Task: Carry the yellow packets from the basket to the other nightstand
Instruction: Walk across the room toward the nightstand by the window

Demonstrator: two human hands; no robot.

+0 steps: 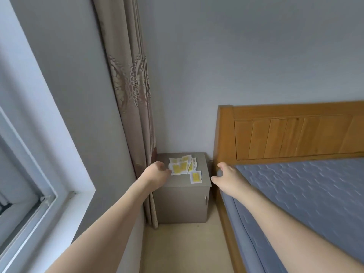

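Yellow packets (182, 166): a loose, overlapping pile on top of the grey nightstand (203, 179), toward its back left; one stray packet (195, 177) lies apart at the pile's 4 o'clock, near the front edge.
Pile axis: no clear long axis; the heap spreads roughly from 8 o'clock to 2 o'clock.
Your left hand (157, 171): at the pile's 9 o'clock, fingers curled, fingertips at the edge of the nearest packet. I cannot tell whether it pinches one or merely touches.
Your right hand (224, 175): at the pile's 3 o'clock, off the nightstand's right edge over the bed corner, fingers loosely spread, holding nothing.
Nearer hand: the left, plainly; the right is well apart from the pile and closer to the stray.
Basket: not in view.
Judgement: these packets look delivered; any release or tidying falls to your left hand.
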